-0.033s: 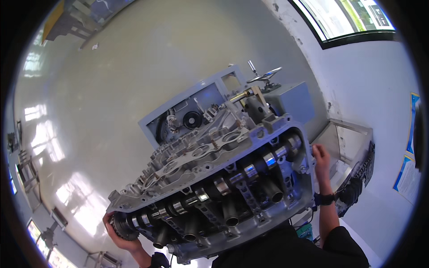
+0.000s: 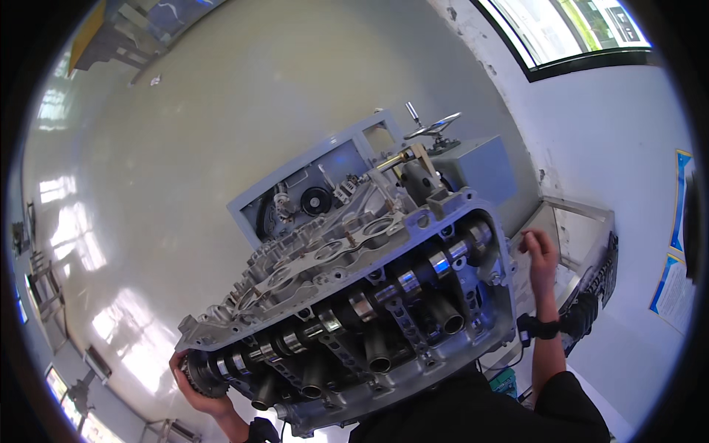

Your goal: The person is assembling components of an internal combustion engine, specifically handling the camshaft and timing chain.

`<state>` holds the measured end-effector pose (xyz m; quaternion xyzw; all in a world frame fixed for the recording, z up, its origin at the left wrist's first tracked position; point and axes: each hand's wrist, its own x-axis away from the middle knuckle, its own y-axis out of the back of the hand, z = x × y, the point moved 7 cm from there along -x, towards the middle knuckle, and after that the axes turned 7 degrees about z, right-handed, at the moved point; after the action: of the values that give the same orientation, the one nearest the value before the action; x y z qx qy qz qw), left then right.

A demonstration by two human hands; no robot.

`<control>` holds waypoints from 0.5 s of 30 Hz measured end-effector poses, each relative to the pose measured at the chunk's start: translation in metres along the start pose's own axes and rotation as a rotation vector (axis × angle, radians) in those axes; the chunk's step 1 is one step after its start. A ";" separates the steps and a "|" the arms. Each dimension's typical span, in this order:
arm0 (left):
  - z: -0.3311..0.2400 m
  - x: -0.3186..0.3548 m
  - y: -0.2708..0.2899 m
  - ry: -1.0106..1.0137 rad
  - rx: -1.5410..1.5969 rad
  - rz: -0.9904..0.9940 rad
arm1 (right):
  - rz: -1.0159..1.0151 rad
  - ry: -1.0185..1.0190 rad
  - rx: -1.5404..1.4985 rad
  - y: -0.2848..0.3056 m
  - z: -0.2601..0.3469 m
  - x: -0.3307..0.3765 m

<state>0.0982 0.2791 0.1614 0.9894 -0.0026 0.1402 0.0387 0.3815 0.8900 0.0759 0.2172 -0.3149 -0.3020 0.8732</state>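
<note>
1. One engine block (image 2: 369,295) on grey stand (image 2: 480,166), crankshaft (image 2: 347,314) exposed, four pistons (image 2: 377,351) beneath.
2. Left hand (image 2: 193,384) wrapped around toothed gear (image 2: 198,373) at block's left end.
3. Right hand (image 2: 540,252) half-curled, just beside block's right edge, holding nothing.
4. Open glossy floor (image 2: 185,148) beyond block.

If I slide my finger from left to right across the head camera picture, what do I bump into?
Left hand on the toothed wheel → engine block with its shaft → right hand → black wristband → posters on the wall.
</note>
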 end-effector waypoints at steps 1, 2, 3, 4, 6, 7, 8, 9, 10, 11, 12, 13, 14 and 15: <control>0.003 -0.001 -0.001 -0.005 0.015 0.012 | -0.014 0.049 -0.083 0.017 0.064 -0.004; 0.007 -0.002 -0.003 0.007 0.046 0.027 | -0.004 0.134 -0.093 0.026 0.112 -0.001; 0.010 -0.003 -0.005 0.016 0.069 0.037 | 0.014 0.221 -0.109 0.029 0.150 0.002; 0.011 -0.004 -0.006 0.012 0.083 0.043 | 0.092 0.330 0.088 0.024 0.188 -0.001; 0.012 -0.002 -0.006 0.076 0.133 0.053 | 0.175 0.440 0.288 0.006 0.240 -0.008; 0.006 0.001 -0.007 0.071 0.132 0.039 | 0.285 0.450 0.322 -0.015 0.256 -0.015; 0.004 0.000 -0.013 0.116 0.213 0.012 | 0.379 0.451 0.372 -0.027 0.270 -0.018; 0.005 0.000 -0.018 0.164 0.294 -0.016 | 0.374 0.454 0.386 -0.031 0.281 -0.021; 0.003 -0.003 -0.022 0.164 0.342 0.041 | 0.466 0.431 0.399 -0.040 0.285 -0.022; 0.004 -0.004 -0.021 0.165 0.349 0.040 | 0.558 0.406 0.412 -0.047 0.287 -0.023; 0.006 -0.006 -0.021 0.153 0.356 0.036 | 0.559 0.406 0.419 -0.046 0.290 -0.026; 0.007 -0.007 -0.019 0.142 0.360 0.031 | 0.600 0.383 0.440 -0.050 0.290 -0.028; 0.009 -0.006 -0.019 0.145 0.362 0.027 | 0.642 0.358 0.461 -0.053 0.290 -0.030; 0.009 -0.005 -0.016 0.131 0.334 -0.013 | 0.646 0.357 0.465 -0.054 0.292 -0.031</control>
<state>0.0962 0.2943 0.1498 0.9708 0.0298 0.2026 -0.1250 0.1421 0.8167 0.2386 0.3473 -0.2705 0.1081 0.8914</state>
